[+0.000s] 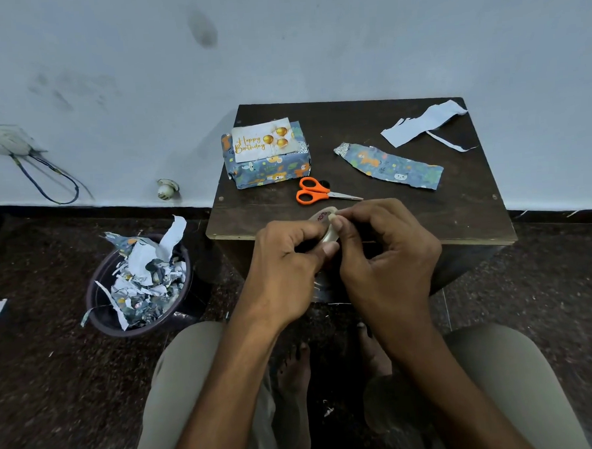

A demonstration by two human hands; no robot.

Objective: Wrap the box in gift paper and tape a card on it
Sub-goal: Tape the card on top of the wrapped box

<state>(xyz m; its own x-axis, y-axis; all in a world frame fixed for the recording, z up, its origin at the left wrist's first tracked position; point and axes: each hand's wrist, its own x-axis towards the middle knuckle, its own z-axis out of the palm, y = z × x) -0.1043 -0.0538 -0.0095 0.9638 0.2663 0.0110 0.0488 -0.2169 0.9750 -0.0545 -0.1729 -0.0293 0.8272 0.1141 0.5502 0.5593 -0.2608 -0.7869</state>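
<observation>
Both my hands meet over the near edge of the small dark wooden table [406, 191]: my left hand [286, 269] grips a roll of clear tape [325, 228], my right hand [388, 253] pinches at its rim. Beyond them lie orange-handled scissors [315, 190]. Farther back sits the box [267, 160], already wrapped in blue animal-print paper, a "Happy Birthday" card [264, 140] lying on top. Paper offcuts [391, 164] lie right. On the floor, a round dark bin [138, 287] brims with crumpled scraps.
</observation>
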